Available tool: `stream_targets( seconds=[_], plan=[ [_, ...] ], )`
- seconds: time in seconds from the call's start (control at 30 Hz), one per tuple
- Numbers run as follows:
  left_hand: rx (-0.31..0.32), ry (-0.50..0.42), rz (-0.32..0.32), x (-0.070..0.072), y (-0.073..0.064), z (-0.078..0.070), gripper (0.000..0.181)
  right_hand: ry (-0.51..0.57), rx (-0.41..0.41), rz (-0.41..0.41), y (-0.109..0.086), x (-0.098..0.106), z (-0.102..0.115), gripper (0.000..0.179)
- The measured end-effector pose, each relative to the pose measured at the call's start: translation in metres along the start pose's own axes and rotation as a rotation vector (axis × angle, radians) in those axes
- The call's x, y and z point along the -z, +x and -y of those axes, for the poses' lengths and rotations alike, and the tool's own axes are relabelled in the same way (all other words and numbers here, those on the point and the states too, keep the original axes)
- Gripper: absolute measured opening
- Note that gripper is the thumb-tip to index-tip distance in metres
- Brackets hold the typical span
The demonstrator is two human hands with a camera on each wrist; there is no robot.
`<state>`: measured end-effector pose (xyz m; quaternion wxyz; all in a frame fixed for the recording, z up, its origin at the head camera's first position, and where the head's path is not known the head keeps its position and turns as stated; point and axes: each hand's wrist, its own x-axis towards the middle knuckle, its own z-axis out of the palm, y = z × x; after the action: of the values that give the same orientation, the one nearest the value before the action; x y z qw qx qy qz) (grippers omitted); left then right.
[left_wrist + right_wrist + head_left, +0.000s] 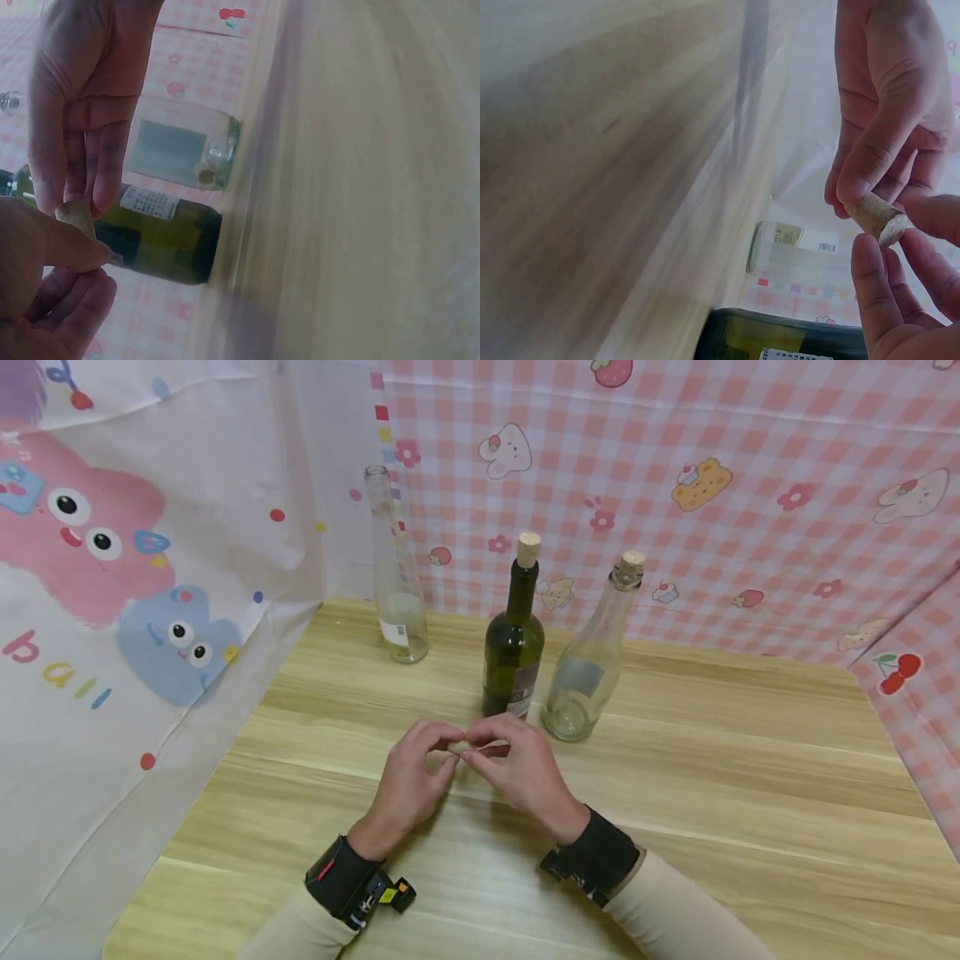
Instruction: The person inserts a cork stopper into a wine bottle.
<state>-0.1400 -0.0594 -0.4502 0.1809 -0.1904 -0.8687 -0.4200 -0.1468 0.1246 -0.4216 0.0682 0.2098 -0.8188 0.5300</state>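
Between my two hands, in front of the bottles, is a small tan cork (460, 747). My left hand (408, 777) pinches one end of it between thumb and fingers. The thumb and fingertips of my right hand (525, 768) grip the other end. In the right wrist view the cork (876, 218) is tilted, with its pale end face showing. Just beyond the hands stands a dark green wine bottle (513, 639) with a cork (528, 550) in its mouth; the right hand overlaps its base in the head view.
Right of the green bottle is a clear bottle (588, 672), also topped with a cork (633, 560). Farther back at the left stands a slim clear bottle (401, 610) with an uncorked mouth. The wooden table (712, 827) meets patterned cloth (600, 460) at the back and sides.
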Motion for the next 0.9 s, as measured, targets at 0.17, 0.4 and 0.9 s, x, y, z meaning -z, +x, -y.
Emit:
stream_targets(
  seconds=[0.17,0.4,0.9],
  plan=[
    [-0.023,0.011,-0.014,0.0,-0.001,-0.003,0.033,-0.001,-0.006,-0.014,-0.002,-0.002,0.0,0.013],
    [-0.055,0.04,-0.017,-0.001,-0.001,-0.005,0.033,0.039,-0.041,0.003,-0.004,-0.002,0.001,0.008],
    [-0.013,-0.006,0.092,0.013,0.005,0.0,0.038,0.075,-0.066,-0.038,-0.012,0.002,-0.002,0.01]
  ],
)
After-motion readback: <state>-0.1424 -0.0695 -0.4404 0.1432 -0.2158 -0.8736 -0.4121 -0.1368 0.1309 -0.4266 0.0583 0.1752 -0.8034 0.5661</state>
